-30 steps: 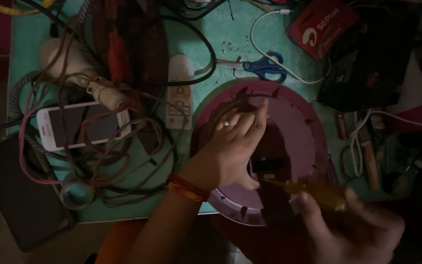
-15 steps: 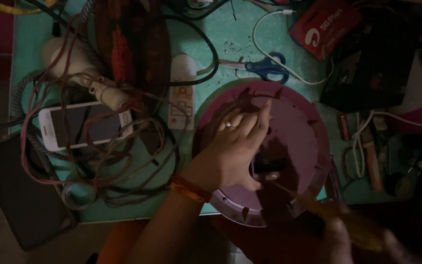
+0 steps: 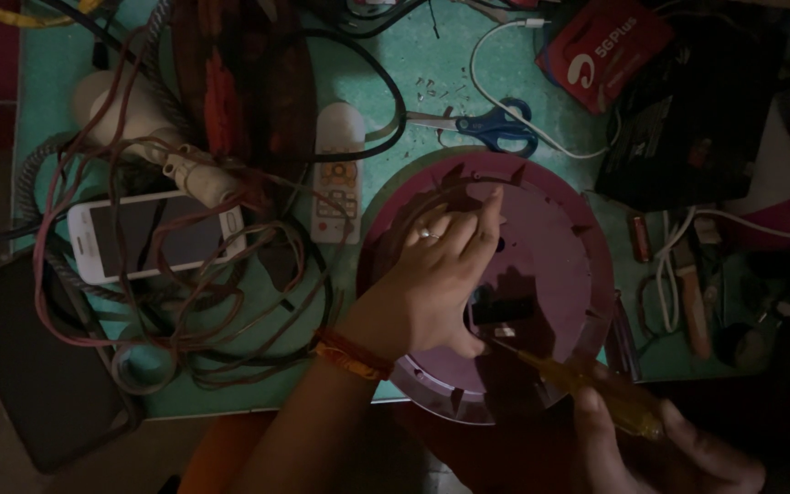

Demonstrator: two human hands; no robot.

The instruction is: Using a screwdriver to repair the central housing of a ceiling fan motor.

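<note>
The teal desk (image 3: 432,64) was dim and crowded. Your left hand (image 3: 432,279) lay fingers (image 3: 486,215) spread on the round maroon base (image 3: 550,265), pressing it flat near the desk's front edge. Your right hand (image 3: 660,453) gripped the yellow-handled screwdriver (image 3: 587,384), its tip at the dark opening by your thumb. The base looked like stiff, light plastic, likely to slide, best steadied by its rim. Blue scissors (image 3: 496,128) lay behind it; tangled cords (image 3: 185,302) and a white phone (image 3: 153,238) filled the left side.
</note>
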